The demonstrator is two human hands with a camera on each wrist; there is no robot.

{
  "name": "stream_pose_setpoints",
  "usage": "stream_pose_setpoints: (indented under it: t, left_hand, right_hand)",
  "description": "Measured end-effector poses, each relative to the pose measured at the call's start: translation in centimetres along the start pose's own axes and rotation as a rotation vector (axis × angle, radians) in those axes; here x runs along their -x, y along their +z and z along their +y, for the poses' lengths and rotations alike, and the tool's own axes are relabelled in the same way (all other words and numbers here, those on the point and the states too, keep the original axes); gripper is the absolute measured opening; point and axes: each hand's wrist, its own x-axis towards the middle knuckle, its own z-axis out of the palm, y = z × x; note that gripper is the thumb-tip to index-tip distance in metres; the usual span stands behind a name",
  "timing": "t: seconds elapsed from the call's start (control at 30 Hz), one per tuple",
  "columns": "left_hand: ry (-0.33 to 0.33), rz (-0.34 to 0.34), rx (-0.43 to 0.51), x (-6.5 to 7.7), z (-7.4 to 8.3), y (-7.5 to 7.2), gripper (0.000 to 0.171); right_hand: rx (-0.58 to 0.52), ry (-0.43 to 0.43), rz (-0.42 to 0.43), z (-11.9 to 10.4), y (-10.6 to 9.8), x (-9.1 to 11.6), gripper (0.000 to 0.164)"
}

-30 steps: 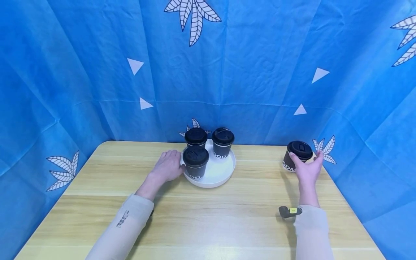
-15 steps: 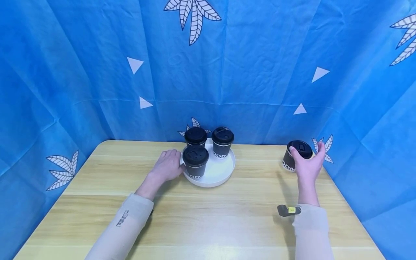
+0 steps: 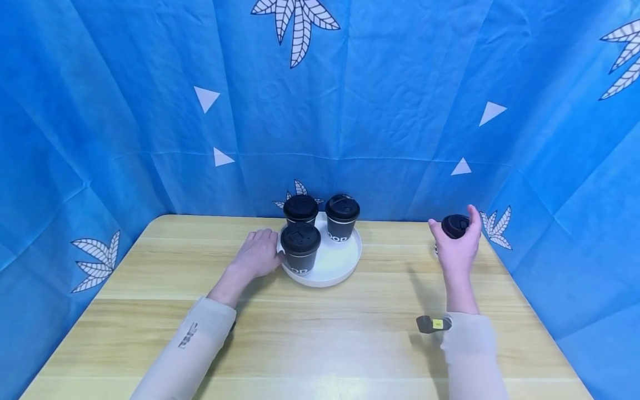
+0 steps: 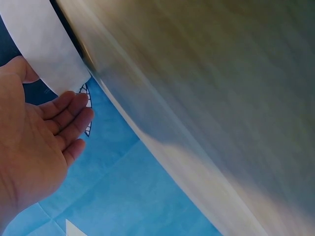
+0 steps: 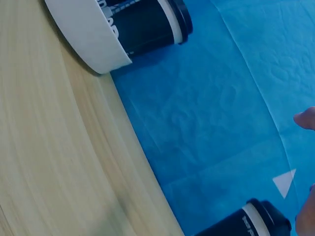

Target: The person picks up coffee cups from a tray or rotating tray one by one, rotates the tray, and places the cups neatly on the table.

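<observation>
Three dark paper cups with black lids, among them a front cup, stand upright on a round white tray. My left hand is at the tray's left side, thumb at the rim and curled fingers against the wall in the left wrist view. A separate lidded cup stands at the table's far right. Around its near side my right hand spreads thumb and fingers; in the head view it covers most of the cup body. In the right wrist view, a visible fingertip is apart from the lid.
The wooden table ends at a blue curtain with white leaf and triangle prints, which hangs along the back and sides. A dark device with a yellow label sits at the right sleeve cuff.
My right hand has shifted left and slightly forward, so it now stands before the separate cup and hides more of it. The left hand, tray and cups keep their places.
</observation>
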Motion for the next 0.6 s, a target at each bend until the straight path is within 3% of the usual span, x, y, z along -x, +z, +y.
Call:
stream_pose_setpoints:
  t: [0.6]
  left_hand:
    - [0.003, 0.000, -0.010, -0.1, 0.0, 0.0, 0.045]
  right_hand:
    - [0.047, -0.150, -0.111, 0.1, 2.2, 1.2, 0.070]
